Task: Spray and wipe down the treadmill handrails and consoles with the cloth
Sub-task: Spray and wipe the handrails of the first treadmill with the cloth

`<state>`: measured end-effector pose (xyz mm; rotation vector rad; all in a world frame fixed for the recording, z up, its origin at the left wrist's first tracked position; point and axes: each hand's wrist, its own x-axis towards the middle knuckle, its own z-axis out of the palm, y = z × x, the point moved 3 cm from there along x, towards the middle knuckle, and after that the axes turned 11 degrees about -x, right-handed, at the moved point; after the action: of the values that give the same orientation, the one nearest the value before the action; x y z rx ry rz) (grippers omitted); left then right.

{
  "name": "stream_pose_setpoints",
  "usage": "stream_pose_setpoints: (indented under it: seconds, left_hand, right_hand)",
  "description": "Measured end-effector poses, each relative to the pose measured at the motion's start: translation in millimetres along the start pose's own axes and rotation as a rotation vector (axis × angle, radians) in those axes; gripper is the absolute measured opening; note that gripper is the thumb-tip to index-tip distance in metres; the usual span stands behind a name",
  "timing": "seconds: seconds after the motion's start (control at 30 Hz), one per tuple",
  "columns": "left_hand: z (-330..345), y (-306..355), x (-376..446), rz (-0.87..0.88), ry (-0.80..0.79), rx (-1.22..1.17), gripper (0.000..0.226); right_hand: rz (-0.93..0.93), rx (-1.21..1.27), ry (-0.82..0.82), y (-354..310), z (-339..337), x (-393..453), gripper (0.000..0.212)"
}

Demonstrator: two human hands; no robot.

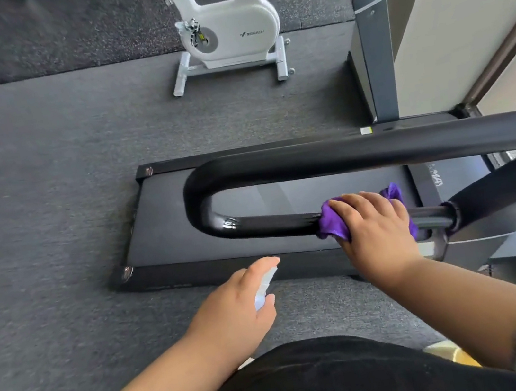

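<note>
**Cloth on the near rail, bottle held back**

Our left hand (pixel 233 304) has its grip curled round the small spray bottle (pixel 264 287), low and near us, clear of the rail, likely kept ready for the next squirt. To its right, our right hand (pixel 375 227) clamps the purple cloth (pixel 332 224) around the treadmill's near handrail (pixel 271 223), wrapping it so the wipe covers the whole tube. The glossy bend to the left looks wet.

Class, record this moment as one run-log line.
right hand: grips purple cloth around black handrail tube | left hand: holds pale spray bottle | phase: wiping
</note>
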<state>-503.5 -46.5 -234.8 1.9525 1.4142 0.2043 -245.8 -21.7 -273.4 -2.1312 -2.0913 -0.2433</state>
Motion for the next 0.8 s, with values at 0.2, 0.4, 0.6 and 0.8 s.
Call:
stream_pose_setpoints:
  seconds: [0.2, 0.4, 0.6, 0.8]
  left_hand:
    - [-25.4, -42.3, -11.2, 0.008, -0.063, 0.007, 0.056]
    - [-53.0, -72.9, -12.0, 0.069, -0.078, 0.009, 0.056]
    - [-73.9, -95.3, -13.2, 0.153, -0.085, 0.038, 0.056]
    - [-78.6, -106.6, -9.2, 0.2, -0.121, 0.053, 0.058]
  right_hand:
    - [0.081, 0.129, 0.05, -89.5, -1.5, 14.0, 0.054]
    - [0.085, 0.613, 0.121, -154.0, -15.3, 26.1, 0.053]
    - [0.14, 0.81, 0.167, -181.3, -23.7, 40.0, 0.059]
    - [0.063, 0.09, -0.05, -199.1, -20.2, 43.4, 0.074]
